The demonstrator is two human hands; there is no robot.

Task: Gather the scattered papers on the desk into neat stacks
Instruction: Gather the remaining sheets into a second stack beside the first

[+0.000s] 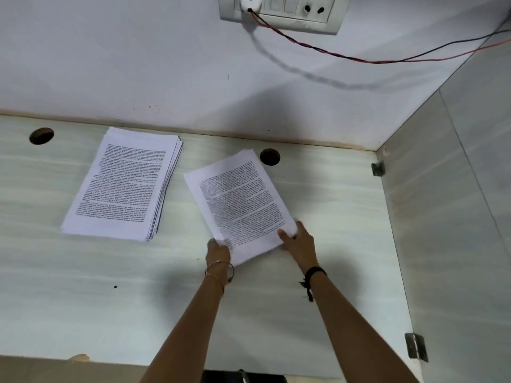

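1. Desk [83, 299]: pale wood-grain top, running from the near edge to the wall [110, 64] and meeting a side panel [442, 217] on the right.
2. Left stack [124, 183]: printed sheets lying flat on the desk, left of centre and near the wall. The right-hand edges are slightly fanned. No hand touches it.
3. Held stack [237, 205]: printed sheets at desk centre, turned at an angle to the left stack and well apart from it. The far corner lies just beside a cable hole [270, 156]. Whether the stack is lifted clear of the desk cannot be told.
4. Right hand [298, 240]: grips the near right corner of the held stack. The thumb is pressed on the top sheet and the fingers are curled at the edge.
5. Left hand [218, 251]: grips the near left corner of the held stack, fingers closed on the paper. The fingertips are hidden under the sheets.
6. Switch plate [282, 12]: mounted on the wall at the top of the view, with a white plug in it.
7. Wire [359, 58]: a red and black pair running from the plug out to the right.
8. Second cable hole [41, 136]: at the far left of the desk.
9. Brackets [378, 169] [416, 346]: two metal fittings joining the desk to the side panel.
10. Wrist items: thin bangles [219, 268] on the left wrist and a black thread [315, 272] on the right wrist.
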